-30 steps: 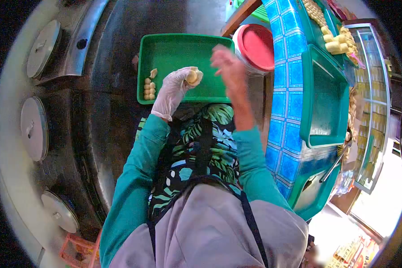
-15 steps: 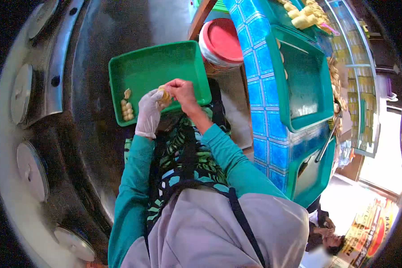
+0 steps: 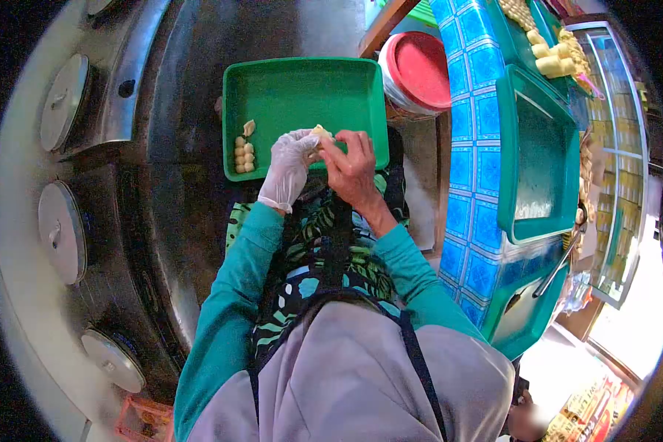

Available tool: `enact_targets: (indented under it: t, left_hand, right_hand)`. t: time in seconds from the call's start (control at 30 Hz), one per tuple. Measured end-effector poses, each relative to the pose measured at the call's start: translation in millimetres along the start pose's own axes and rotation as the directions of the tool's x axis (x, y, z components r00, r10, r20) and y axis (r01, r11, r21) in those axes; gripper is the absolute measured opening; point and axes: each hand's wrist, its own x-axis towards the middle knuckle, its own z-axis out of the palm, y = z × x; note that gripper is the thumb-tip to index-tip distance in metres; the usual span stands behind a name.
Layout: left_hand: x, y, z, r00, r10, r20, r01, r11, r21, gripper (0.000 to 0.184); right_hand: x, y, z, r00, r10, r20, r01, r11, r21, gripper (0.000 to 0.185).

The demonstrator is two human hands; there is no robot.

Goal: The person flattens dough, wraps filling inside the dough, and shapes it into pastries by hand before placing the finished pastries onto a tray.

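In front of my lap is a green tray (image 3: 309,88). Several small, round, pale dough balls (image 3: 244,156) sit in rows in its near left corner. Just beyond them lies a loose, uneven scrap of dough (image 3: 249,128). Over the tray's near edge, my left hand (image 3: 291,160), in a thin white glove, is closed on a small yellowish piece of dough (image 3: 321,132). My bare right hand (image 3: 352,171) pinches the same piece from the right with thumb and fingers. Fingers partly cover the dough, so its full shape is hidden.
A white bucket with a red lid (image 3: 420,70) stands right of the tray. Farther right, a blue-tiled counter (image 3: 460,214) bears another green tray (image 3: 541,158) and yellowish dough pieces (image 3: 556,60). Several round metal lids (image 3: 62,232) line the left side. A person (image 3: 523,416) is at lower right.
My view has shifted, so the scene sits farther right. My right hand has turned, with its back now more upward. Both hands still hold the dough over the tray.
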Motion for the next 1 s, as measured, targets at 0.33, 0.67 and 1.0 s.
enact_targets:
  t: [0.33,0.67,1.0]
  left_hand:
    - [-12.4,9.7,20.2,0.982,-0.100,0.163,0.117,0.989,-0.096,0.037]
    - [-12.8,28.3,10.9,0.953,-0.158,0.257,0.071,0.945,0.320,0.039]
    - [-8.8,5.3,10.2,0.984,-0.098,0.147,0.098,0.995,0.007,0.029]
  right_hand:
    - [-5.6,33.2,9.2,0.560,0.619,0.551,-0.653,-0.079,0.753,0.022]
    - [-1.5,34.9,11.3,0.562,0.566,0.603,-0.715,-0.035,0.698,0.011]
    - [-13.7,27.1,4.9,0.811,0.449,0.376,-0.544,0.338,0.768,0.025]
